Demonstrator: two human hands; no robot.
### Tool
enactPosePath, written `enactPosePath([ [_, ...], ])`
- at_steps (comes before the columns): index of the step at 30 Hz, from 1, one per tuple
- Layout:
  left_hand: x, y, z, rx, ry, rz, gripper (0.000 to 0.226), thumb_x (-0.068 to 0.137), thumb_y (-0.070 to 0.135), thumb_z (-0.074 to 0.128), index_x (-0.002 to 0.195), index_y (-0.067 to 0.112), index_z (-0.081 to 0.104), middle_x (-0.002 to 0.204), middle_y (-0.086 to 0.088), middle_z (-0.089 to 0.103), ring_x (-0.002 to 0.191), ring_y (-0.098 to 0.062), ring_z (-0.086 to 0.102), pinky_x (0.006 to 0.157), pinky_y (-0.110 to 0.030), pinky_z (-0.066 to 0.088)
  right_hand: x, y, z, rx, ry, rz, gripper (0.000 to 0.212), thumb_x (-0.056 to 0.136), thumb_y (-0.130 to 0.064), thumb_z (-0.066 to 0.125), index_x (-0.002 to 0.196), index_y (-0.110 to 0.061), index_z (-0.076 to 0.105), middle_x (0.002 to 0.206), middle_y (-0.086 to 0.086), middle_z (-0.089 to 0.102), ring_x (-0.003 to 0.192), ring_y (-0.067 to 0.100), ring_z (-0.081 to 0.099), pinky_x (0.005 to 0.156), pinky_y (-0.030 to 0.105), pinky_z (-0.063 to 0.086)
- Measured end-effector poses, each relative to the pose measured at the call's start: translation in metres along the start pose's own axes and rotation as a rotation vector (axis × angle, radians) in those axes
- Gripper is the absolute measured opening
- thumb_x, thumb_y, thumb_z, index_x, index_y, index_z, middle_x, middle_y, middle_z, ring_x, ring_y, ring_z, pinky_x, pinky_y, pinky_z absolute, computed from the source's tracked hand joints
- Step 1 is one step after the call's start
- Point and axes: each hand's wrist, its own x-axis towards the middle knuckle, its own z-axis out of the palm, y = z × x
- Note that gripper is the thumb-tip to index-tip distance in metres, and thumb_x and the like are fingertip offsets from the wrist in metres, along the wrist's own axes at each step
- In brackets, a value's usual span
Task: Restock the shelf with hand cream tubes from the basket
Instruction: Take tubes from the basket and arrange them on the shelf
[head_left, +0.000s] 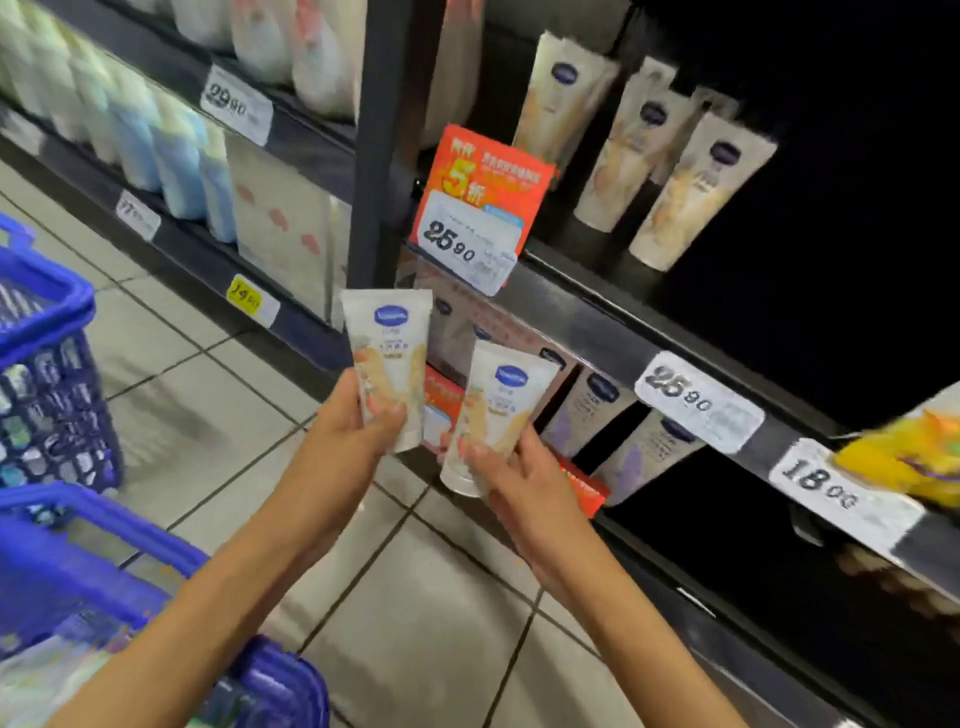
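Note:
My left hand (358, 415) grips a white hand cream tube (389, 348) with a blue oval logo, cap end down. My right hand (511, 467) grips a second matching tube (498, 400), also cap down. Both tubes are held upright in front of the dark shelf edge (582, 322), below the orange price sign (480, 208). Several like tubes (696, 197) stand on the shelf above, at the upper right. A blue basket (93, 582) sits at the lower left beneath my left forearm.
A second blue basket (47, 374) stands on the tiled floor (415, 597) at the left. Purple-printed tubes (587, 410) fill the shelf below. Pale bottles (130, 124) line the left shelves. A dark upright post (384, 130) divides the bays. A yellow package (904, 457) juts out at right.

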Motion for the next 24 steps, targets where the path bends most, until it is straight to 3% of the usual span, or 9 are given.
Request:
enactPosePath([
  [5, 0.013, 0.029, 0.003, 0.024, -0.051, 0.140, 0.025, 0.089, 0.021, 0.051, 0.113, 0.019, 0.058, 0.109, -0.006, 0.068, 0.101, -0.023, 0.065, 0.089, -0.040, 0.051, -0.001, -0.056, -0.010, -0.020, 0.006, -0.185, 0.043, 0.079, -0.032, 0.060, 0.121, -0.025, 0.052, 0.120, -0.004, 0.065, 0.112, 0.014, 0.061, 0.095, 0.029, 0.050],
  [7, 0.017, 0.046, 0.000, 0.042, -0.068, 0.179, 0.032, 0.079, 0.034, 0.055, 0.107, 0.021, 0.061, 0.102, -0.001, 0.071, 0.091, -0.015, 0.068, 0.076, -0.031, 0.057, -0.003, -0.081, -0.012, -0.008, 0.069, -0.276, 0.042, 0.075, -0.034, 0.064, 0.116, -0.027, 0.056, 0.115, -0.008, 0.067, 0.109, 0.011, 0.063, 0.089, 0.025, 0.052],
  [9, 0.020, 0.063, 0.000, 0.077, -0.079, 0.232, 0.036, 0.074, 0.038, 0.057, 0.106, 0.023, 0.062, 0.100, 0.009, 0.072, 0.088, -0.004, 0.068, 0.065, -0.015, 0.054, 0.001, -0.107, -0.015, -0.079, 0.190, -0.408, 0.038, 0.071, -0.037, 0.068, 0.107, -0.030, 0.060, 0.107, -0.015, 0.069, 0.101, 0.003, 0.064, 0.078, 0.013, 0.051],
  [12, 0.030, 0.081, 0.003, 0.110, -0.121, 0.285, 0.035, 0.075, 0.035, 0.059, 0.108, 0.024, 0.062, 0.104, 0.014, 0.070, 0.094, 0.000, 0.066, 0.068, -0.009, 0.050, 0.029, -0.138, -0.028, -0.184, 0.359, -0.517, 0.025, 0.074, -0.032, 0.071, 0.098, -0.031, 0.063, 0.098, -0.016, 0.071, 0.093, -0.004, 0.065, 0.070, 0.007, 0.050],
  [17, 0.043, 0.083, 0.008, 0.020, -0.066, 0.276, 0.041, 0.077, 0.030, 0.058, 0.117, 0.020, 0.058, 0.107, 0.010, 0.070, 0.099, -0.004, 0.066, 0.072, -0.012, 0.052, 0.086, -0.143, -0.050, -0.260, 0.537, -0.434, 0.031, 0.080, -0.017, 0.071, 0.108, -0.024, 0.061, 0.099, -0.009, 0.066, 0.079, -0.010, 0.061, 0.066, 0.002, 0.048],
  [21, 0.046, 0.077, 0.014, 0.029, -0.050, 0.299, 0.040, 0.077, 0.029, 0.058, 0.116, 0.020, 0.059, 0.106, 0.012, 0.070, 0.097, -0.001, 0.066, 0.069, -0.008, 0.050, 0.109, -0.132, -0.056, -0.400, 0.426, -0.346, 0.037, 0.077, -0.016, 0.073, 0.112, -0.017, 0.063, 0.106, -0.001, 0.068, 0.095, 0.009, 0.064, 0.085, 0.021, 0.050],
  [24, 0.048, 0.075, 0.016, 0.002, -0.048, 0.280, 0.039, 0.076, 0.028, 0.058, 0.114, 0.019, 0.059, 0.103, 0.012, 0.071, 0.094, -0.001, 0.067, 0.065, -0.008, 0.050, 0.112, -0.129, -0.059, -0.525, 0.408, -0.334, 0.039, 0.075, -0.015, 0.075, 0.112, -0.016, 0.064, 0.103, -0.001, 0.068, 0.092, 0.010, 0.064, 0.077, 0.016, 0.048],
])
